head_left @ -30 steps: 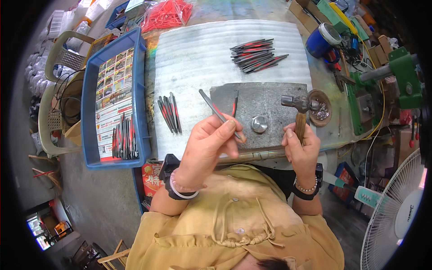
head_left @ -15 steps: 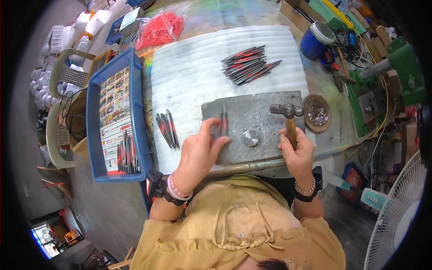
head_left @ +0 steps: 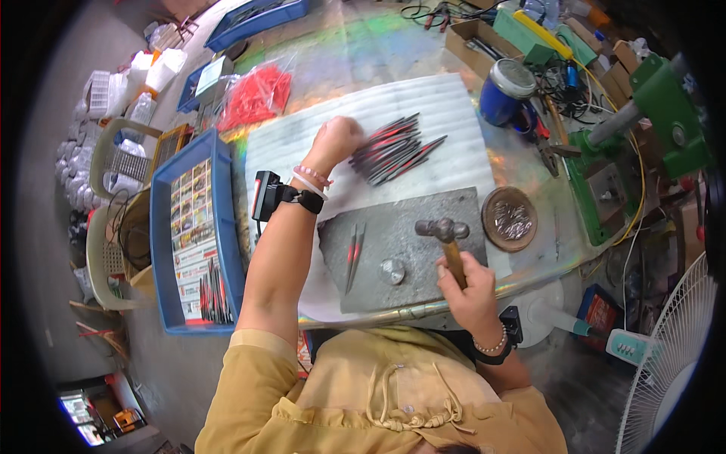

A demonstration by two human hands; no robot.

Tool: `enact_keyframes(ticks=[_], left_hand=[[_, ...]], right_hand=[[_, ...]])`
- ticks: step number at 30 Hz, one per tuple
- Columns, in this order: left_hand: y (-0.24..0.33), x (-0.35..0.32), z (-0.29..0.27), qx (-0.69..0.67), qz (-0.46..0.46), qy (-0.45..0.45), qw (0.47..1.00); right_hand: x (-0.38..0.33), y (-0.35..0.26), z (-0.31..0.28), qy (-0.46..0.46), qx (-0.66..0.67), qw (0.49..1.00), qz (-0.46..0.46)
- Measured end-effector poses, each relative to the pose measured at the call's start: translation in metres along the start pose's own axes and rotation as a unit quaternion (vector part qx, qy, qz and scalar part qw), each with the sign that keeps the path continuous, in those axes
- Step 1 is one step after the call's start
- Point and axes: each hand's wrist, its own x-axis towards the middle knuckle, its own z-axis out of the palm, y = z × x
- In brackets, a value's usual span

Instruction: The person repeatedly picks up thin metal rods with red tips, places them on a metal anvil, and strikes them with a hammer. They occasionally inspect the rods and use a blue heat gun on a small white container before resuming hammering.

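My left hand (head_left: pixel 339 141) reaches over the white foam sheet (head_left: pixel 446 98) to the left edge of a pile of slim black-and-red tweezers (head_left: pixel 397 147). Its fingers are curled out of sight and smeared, so what they hold cannot be told. In my right hand (head_left: pixel 470 291) is the wooden handle of a ball-peen hammer (head_left: pixel 445 234), head raised above the grey stone slab (head_left: pixel 423 204). A pair of tweezers (head_left: pixel 353 257) lies on the slab's left part, its two arms slightly apart. Right of it sits a shiny round metal piece (head_left: pixel 392 271).
A round brown dish (head_left: pixel 491 236) of small metal pins stands right of the slab. Farther right are a blue mug (head_left: pixel 505 94), pliers (head_left: pixel 548 157) and a green press (head_left: pixel 605 178). At left is a blue tray (head_left: pixel 236 242) with more tweezers; a bag of red pieces (head_left: pixel 257 98) lies behind.
My left hand has left the slab and moved forward to the pile, its forearm now covering the small tweezers bundle on the foam. My right hand still holds the hammer. The view has shifted.
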Motion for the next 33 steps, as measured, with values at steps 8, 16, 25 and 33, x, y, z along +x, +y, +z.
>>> enact_keyframes(ticks=[8,16,25,33], left_hand=[[-0.012,0.003,0.009,-0.041,-0.038,0.045,0.997],[-0.007,-0.007,0.001,-0.071,-0.024,0.168,0.983],[0.065,-0.138,-0.057,-0.389,0.093,0.195,0.895],[0.093,-0.274,-0.060,-0.271,0.109,0.119,0.949]], right_hand=[[0.000,0.003,-0.002,-0.002,-0.005,1.000,-0.029],[0.000,0.005,0.000,0.005,-0.005,0.999,-0.049],[-0.011,0.011,-0.009,0.024,0.241,0.967,0.077],[0.013,0.037,-0.089,0.185,-0.094,0.978,0.031]])
